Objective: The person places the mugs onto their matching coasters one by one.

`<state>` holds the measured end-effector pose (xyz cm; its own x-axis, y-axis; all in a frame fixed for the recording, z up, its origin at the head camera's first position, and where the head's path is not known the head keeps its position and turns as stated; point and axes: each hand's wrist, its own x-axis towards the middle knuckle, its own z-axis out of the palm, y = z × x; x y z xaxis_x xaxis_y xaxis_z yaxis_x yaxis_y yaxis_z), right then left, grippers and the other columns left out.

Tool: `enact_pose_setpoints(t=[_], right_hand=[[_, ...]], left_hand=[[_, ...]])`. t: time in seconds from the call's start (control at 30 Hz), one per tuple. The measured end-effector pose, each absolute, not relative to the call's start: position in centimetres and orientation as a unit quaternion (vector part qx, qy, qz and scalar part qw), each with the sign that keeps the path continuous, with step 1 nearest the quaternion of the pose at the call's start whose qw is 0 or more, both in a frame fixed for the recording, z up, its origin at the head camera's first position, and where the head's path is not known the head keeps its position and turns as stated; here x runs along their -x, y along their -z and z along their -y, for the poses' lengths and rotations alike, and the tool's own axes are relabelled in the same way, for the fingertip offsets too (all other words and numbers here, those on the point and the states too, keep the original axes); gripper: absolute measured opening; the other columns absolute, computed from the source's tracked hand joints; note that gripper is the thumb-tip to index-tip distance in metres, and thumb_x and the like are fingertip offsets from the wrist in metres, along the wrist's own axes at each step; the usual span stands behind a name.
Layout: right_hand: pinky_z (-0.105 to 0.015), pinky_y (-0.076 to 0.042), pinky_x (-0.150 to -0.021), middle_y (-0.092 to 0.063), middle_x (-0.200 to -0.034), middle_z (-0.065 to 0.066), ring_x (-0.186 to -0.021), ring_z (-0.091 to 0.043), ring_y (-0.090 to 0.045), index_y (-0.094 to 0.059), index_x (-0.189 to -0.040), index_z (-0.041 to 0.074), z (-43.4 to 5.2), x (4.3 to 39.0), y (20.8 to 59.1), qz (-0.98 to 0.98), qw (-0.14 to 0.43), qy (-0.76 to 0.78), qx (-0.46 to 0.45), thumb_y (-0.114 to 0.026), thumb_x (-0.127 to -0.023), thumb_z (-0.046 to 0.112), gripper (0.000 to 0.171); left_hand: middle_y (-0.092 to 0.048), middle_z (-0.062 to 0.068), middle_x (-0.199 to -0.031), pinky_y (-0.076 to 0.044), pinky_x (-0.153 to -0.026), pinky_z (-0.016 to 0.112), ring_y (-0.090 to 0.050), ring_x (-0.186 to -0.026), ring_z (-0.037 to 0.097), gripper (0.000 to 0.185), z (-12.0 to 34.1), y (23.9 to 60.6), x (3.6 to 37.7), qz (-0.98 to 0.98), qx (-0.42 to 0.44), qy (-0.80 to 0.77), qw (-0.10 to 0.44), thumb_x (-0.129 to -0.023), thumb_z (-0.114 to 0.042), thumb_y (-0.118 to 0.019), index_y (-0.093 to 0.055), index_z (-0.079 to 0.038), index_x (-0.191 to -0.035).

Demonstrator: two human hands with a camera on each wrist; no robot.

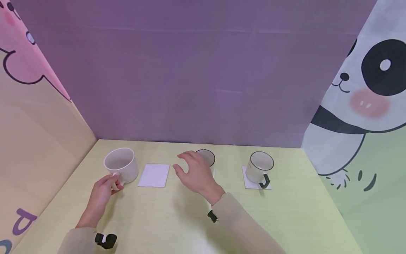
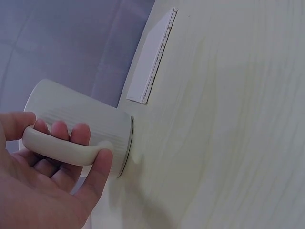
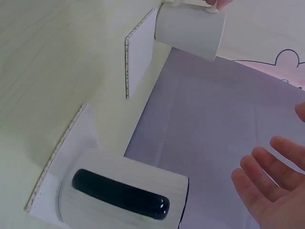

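Note:
At the left of the table, in the head view, my left hand (image 1: pixel 102 194) holds an all-white mug (image 1: pixel 128 171) by its handle. The left wrist view shows fingers curled through that handle (image 2: pixel 59 148), thumb on top. I cannot tell whether its base touches the table. Just right of it lies a bare white square coaster (image 1: pixel 154 175). My right hand (image 1: pixel 201 176), fingers spread and empty, hovers in front of a dark-rimmed mug (image 1: pixel 207 155), hiding most of it. The right wrist view shows this mug's dark handle (image 3: pixel 119 193) and the coaster (image 3: pixel 78 129) beneath it.
To the right, another dark-rimmed white mug (image 1: pixel 255 173) with a black handle stands on its own white coaster (image 1: pixel 248 184). A purple backdrop (image 1: pixel 196 88) rises behind the pale table (image 1: pixel 171 225); printed cartoon panels flank both sides.

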<state>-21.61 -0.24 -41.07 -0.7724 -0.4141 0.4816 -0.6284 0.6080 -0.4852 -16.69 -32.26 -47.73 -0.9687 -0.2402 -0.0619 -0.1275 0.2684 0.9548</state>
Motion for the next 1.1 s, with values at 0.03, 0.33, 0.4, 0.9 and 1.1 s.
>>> enact_pose_setpoints(t=[0.03, 0.33, 0.4, 0.9, 1.1], right_hand=[[-0.037, -0.048, -0.103, -0.066, -0.124, -0.005, -0.119, -0.023, -0.061, -0.069, -0.123, 0.007, 0.4, 21.7, 41.1, 0.884, 0.157, -0.328, -0.293, -0.061, -0.099, 0.032, 0.035], [-0.037, -0.047, -0.104, -0.064, -0.129, -0.004, -0.123, -0.023, -0.058, -0.068, -0.126, 0.009, 1.9, 22.6, 41.5, 0.893, 0.123, -0.326, -0.285, -0.058, -0.100, 0.034, 0.038], [-0.037, -0.047, -0.103, -0.064, -0.130, -0.004, -0.123, -0.023, -0.057, -0.068, -0.126, 0.010, 2.1, 22.8, 41.7, 0.893, 0.120, -0.325, -0.287, -0.058, -0.100, 0.034, 0.038], [-0.036, -0.050, -0.099, -0.060, -0.137, -0.001, -0.126, -0.021, -0.054, -0.066, -0.132, 0.013, 4.4, 25.1, 43.5, 0.923, 0.059, -0.273, -0.266, -0.054, -0.102, 0.038, 0.042], [-0.035, -0.052, -0.095, -0.061, -0.138, 0.000, -0.126, -0.020, -0.056, -0.067, -0.131, 0.014, 5.8, 25.4, 45.2, 0.929, 0.034, -0.268, -0.252, -0.057, -0.100, 0.038, 0.040]], left_hand=[[-0.058, -0.001, -0.083, -0.052, -0.076, 0.023, -0.062, -0.083, 0.007, 0.042, 32.3, 47.7, 16.7, 0.794, -0.116, 0.594, 0.048, -0.110, -0.031, -0.043, -0.061, 0.003, -0.093], [-0.057, -0.001, -0.083, -0.052, -0.077, 0.022, -0.062, -0.083, 0.007, 0.042, 32.2, 47.6, 16.5, 0.794, -0.121, 0.594, 0.035, -0.110, -0.033, -0.041, -0.060, 0.000, -0.093], [-0.057, -0.001, -0.083, -0.052, -0.077, 0.022, -0.062, -0.082, 0.007, 0.042, 32.2, 47.6, 16.5, 0.793, -0.122, 0.597, 0.036, -0.110, -0.032, -0.042, -0.060, 0.001, -0.092], [-0.056, -0.002, -0.082, -0.052, -0.078, 0.023, -0.061, -0.084, 0.008, 0.042, 32.2, 47.6, 16.8, 0.791, -0.119, 0.598, 0.042, -0.110, -0.033, -0.043, -0.059, 0.000, -0.090], [-0.057, -0.003, -0.080, -0.052, -0.078, 0.024, -0.061, -0.082, 0.008, 0.042, 32.3, 47.6, 16.7, 0.787, -0.128, 0.602, 0.039, -0.109, -0.033, -0.045, -0.059, -0.001, -0.086]])
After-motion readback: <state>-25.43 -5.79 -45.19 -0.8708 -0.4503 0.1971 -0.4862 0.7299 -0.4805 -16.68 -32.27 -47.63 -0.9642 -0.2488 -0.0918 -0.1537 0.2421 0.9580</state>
